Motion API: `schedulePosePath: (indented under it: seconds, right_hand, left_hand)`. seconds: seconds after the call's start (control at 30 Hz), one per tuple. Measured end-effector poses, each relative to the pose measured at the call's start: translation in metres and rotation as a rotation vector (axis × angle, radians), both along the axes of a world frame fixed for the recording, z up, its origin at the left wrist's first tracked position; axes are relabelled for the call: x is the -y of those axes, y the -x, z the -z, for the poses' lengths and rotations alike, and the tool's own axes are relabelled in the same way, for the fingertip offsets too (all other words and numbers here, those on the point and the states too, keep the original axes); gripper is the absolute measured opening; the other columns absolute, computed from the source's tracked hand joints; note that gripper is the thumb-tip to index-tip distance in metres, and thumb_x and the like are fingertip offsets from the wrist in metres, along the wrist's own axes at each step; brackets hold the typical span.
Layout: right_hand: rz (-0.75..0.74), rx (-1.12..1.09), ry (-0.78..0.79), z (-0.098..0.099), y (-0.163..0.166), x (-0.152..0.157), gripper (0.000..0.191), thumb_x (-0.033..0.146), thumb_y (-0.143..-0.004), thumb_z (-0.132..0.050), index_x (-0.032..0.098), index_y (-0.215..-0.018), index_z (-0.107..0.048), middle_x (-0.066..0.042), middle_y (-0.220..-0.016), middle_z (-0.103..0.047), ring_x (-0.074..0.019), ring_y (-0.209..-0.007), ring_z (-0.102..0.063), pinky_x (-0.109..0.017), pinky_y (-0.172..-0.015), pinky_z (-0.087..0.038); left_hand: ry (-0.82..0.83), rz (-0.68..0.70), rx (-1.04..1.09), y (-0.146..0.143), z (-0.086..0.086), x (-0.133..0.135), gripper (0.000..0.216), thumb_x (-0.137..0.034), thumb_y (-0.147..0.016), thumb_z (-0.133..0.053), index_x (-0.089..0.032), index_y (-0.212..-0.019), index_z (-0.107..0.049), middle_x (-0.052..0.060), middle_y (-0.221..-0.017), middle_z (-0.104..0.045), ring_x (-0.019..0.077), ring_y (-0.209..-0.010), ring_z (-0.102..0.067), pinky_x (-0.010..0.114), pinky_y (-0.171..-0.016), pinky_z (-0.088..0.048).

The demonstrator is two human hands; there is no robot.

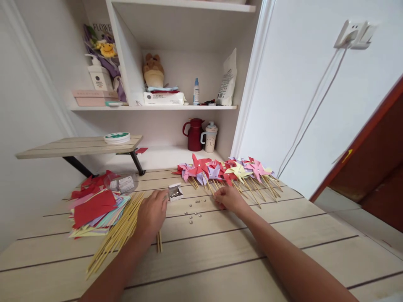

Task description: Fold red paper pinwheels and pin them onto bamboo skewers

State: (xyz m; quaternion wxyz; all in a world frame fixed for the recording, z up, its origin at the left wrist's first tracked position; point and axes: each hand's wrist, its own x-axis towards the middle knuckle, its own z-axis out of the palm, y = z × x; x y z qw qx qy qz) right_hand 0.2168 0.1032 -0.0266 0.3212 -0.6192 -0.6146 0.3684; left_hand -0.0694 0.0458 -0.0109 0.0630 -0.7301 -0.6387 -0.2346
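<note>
My left hand [153,209] lies beside a pile of thin wooden sticks [116,235]. Its fingers are drawn together at the left edge of a small white box [175,192] holding shiny metal pieces, and they seem to grip that edge. Two separate sticks [159,242] poke out below the hand. My right hand [231,199] is closed in a pinch just in front of the paper pinwheels [201,166]. A bit of red shows under its fingers, but what they hold is hidden. Between the hands, several small round metal pieces [190,217] are scattered on the table.
Stacked coloured paper [94,209] and a clear plastic box [122,184] lie at the left. A small raised shelf [78,147] bears a round white-and-green object [117,138]. A red jug [195,135] and a speckled cup [210,137] stand behind the pinwheels.
</note>
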Motion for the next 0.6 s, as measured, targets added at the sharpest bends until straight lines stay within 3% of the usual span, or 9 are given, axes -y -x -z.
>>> schedulePosePath:
  seconds: [0.1, 0.2, 0.27, 0.37, 0.6]
  right_hand:
    - [0.015, -0.013, 0.014, -0.002, 0.005, 0.002, 0.015, 0.019, -0.075, -0.064, 0.018, -0.061, -0.062, 0.001, -0.053, -0.065, -0.0123, -0.045, -0.059, -0.021, -0.046, -0.043]
    - [0.028, -0.031, 0.029, -0.007, 0.011, 0.003, 0.014, 0.02, -0.076, -0.064, 0.018, -0.062, -0.063, -0.001, -0.058, -0.069, -0.012, -0.044, -0.06, -0.022, -0.044, -0.044]
    - [0.028, -0.038, 0.031, -0.013, 0.014, 0.004, 0.014, 0.02, -0.077, -0.064, 0.017, -0.063, -0.064, -0.003, -0.064, -0.072, -0.0113, -0.044, -0.059, -0.021, -0.042, -0.041]
    - [0.021, -0.03, 0.011, -0.025, 0.016, 0.001, 0.015, 0.02, -0.079, -0.063, 0.016, -0.064, -0.065, -0.005, -0.067, -0.074, -0.0103, -0.044, -0.06, -0.019, -0.039, -0.036]
    - [0.029, 0.065, -0.056, -0.035, 0.018, -0.01, 0.014, 0.021, -0.076, -0.065, 0.016, -0.063, -0.065, -0.006, -0.067, -0.074, -0.012, -0.045, -0.063, -0.019, -0.04, -0.037]
  left_hand:
    - [-0.232, 0.153, 0.056, -0.002, -0.001, 0.016, 0.028, -0.02, -0.096, -0.045, -0.023, -0.108, -0.07, 0.007, -0.108, -0.075, 0.025, -0.099, -0.068, 0.04, -0.088, -0.049]
    - [-0.422, 0.435, 0.026, -0.009, 0.001, 0.034, 0.024, -0.017, -0.096, -0.048, -0.023, -0.107, -0.069, 0.004, -0.095, -0.077, 0.0198, -0.085, -0.071, 0.035, -0.079, -0.051]
    - [-0.454, 0.583, -0.03, -0.014, 0.005, 0.044, 0.025, -0.011, -0.095, -0.048, -0.02, -0.111, -0.066, 0.001, -0.079, -0.075, 0.0163, -0.069, -0.068, 0.032, -0.069, -0.05]
    - [-0.495, 0.653, -0.069, -0.022, 0.014, 0.052, 0.026, -0.008, -0.094, -0.047, -0.018, -0.112, -0.064, 0.0, -0.067, -0.069, 0.0146, -0.058, -0.062, 0.03, -0.061, -0.048]
    - [-0.54, 0.61, -0.075, -0.024, 0.028, 0.048, 0.028, -0.007, -0.094, -0.047, -0.019, -0.113, -0.064, 0.001, -0.068, -0.069, 0.0152, -0.058, -0.064, 0.03, -0.059, -0.05]
